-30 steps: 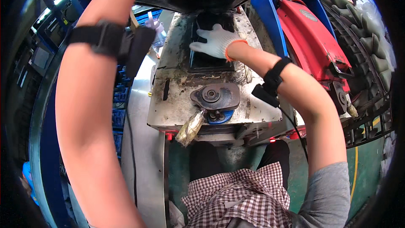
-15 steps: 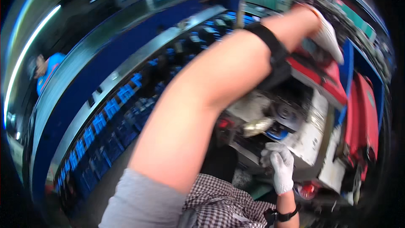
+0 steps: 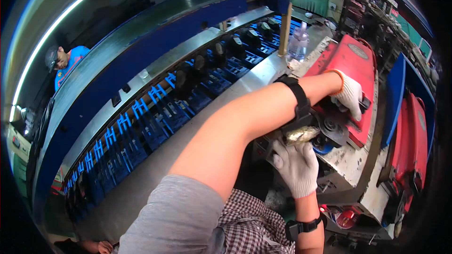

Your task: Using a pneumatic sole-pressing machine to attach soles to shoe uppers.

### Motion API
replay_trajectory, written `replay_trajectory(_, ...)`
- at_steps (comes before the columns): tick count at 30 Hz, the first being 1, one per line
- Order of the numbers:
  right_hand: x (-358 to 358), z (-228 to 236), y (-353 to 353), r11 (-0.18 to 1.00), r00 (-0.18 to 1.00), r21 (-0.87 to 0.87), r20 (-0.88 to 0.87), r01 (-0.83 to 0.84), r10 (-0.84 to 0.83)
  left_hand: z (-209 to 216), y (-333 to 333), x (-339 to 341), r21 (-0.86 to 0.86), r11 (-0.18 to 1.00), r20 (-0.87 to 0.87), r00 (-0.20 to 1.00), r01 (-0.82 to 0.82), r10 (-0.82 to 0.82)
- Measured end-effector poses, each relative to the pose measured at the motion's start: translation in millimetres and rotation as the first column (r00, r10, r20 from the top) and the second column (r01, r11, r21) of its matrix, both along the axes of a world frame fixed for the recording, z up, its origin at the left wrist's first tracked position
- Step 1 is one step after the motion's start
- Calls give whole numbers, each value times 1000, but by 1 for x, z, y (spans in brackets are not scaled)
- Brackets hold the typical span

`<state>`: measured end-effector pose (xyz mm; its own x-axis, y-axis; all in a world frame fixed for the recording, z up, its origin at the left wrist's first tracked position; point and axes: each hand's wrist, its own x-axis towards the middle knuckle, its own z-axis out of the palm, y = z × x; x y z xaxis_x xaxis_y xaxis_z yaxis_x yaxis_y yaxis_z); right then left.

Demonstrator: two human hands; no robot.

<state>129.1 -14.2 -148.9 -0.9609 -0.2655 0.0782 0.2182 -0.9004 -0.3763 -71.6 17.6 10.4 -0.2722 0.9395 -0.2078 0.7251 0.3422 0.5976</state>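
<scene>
My left arm reaches across the view to a red-covered machine. My left hand, in a white knit glove, curls its fingers round a small dark knob-like part on the red cover; its palm side is hidden. Lower down, my right hand, also gloved, has its thumb and fingers apart. Its fingertips come close to a crinkled gold lump, and I cannot tell whether they touch. Beside the lump are a dark round machine part and a blue piece.
A long blue frame and rows of blue clamps run along the left. Behind the machine stands a clear bottle. Another red cover and a blue panel are at the right. A person is at far left.
My left hand has come down and nearer, onto the red cover. My right hand has moved up and left beside the gold lump, and its fingers have spread.
</scene>
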Motion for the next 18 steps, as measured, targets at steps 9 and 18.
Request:
replay_trajectory(9,-16,-2,-12,950,986,-287,-144,-122,83,8,-24,8,-37,993,-21,994,-112,112)
replay_trajectory(18,31,3,29,971,999,-237,-47,-18,7,7,-15,14,-32,995,-72,993,-97,94)
